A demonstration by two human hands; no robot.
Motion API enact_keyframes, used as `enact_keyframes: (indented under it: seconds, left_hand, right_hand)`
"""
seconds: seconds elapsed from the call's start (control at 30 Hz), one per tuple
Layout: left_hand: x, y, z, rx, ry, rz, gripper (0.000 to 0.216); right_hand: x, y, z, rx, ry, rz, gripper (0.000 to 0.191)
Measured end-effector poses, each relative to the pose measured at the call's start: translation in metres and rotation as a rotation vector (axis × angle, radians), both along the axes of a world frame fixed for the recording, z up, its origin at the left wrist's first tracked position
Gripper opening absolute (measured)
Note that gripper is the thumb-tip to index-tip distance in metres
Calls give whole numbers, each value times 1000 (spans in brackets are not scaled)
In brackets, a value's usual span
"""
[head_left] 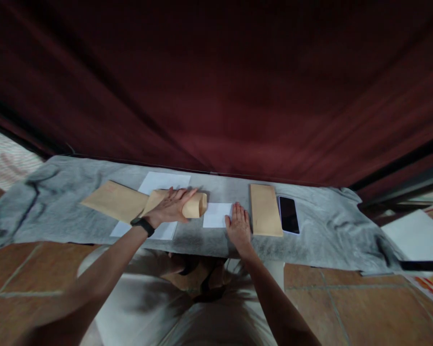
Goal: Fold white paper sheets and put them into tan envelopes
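Note:
My left hand (169,207), with a dark watch on the wrist, spans a brown paper envelope (195,205) from above. Its fingers are at the far edge and the thumb side is at the near edge. The envelope's mouth gapes toward the right. Just past that mouth lies a folded white sheet of paper (214,215), flat on the grey cloth. On the sheet's right edge rests my right hand (239,227), fingers stretched out and flat. Beneath my left hand and the envelope are larger white sheets (162,180), partly covered.
Another brown envelope (113,202) lies at the left, overlapping the white sheets. To the right are a brown envelope or stack of them (265,210) and a smartphone (289,215). A grey cloth (324,230) covers the narrow table. Behind hangs a dark red curtain (223,96).

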State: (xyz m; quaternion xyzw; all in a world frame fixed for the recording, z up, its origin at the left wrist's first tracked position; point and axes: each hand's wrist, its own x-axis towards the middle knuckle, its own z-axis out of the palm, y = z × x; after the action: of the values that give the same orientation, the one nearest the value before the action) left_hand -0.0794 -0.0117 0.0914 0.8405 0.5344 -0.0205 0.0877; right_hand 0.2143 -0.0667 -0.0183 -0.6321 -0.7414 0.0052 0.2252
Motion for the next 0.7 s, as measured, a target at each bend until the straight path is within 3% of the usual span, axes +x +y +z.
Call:
enact_keyframes:
  seconds: [0.17, 0.33, 0.57, 0.63, 0.7]
  left_hand:
    - [36, -27, -2, 98, -65, -54, 122]
    - [50, -29, -1, 86, -13, -61, 118]
    - [58, -22, 12, 139, -27, -107, 117]
    - [63, -24, 8, 133, -42, -113, 117]
    - [70, -29, 1, 130, -51, -136, 117]
  right_hand:
    - [-1, 0, -1, 11, -2, -3, 59]
    - [4, 3, 1, 1, 69, 10, 54]
    - [8, 1, 40, 47, 469, 57, 46]
    - [3, 0, 52, -15, 506, 128, 44]
    - [-1, -1, 59, -219, 554, 220, 40]
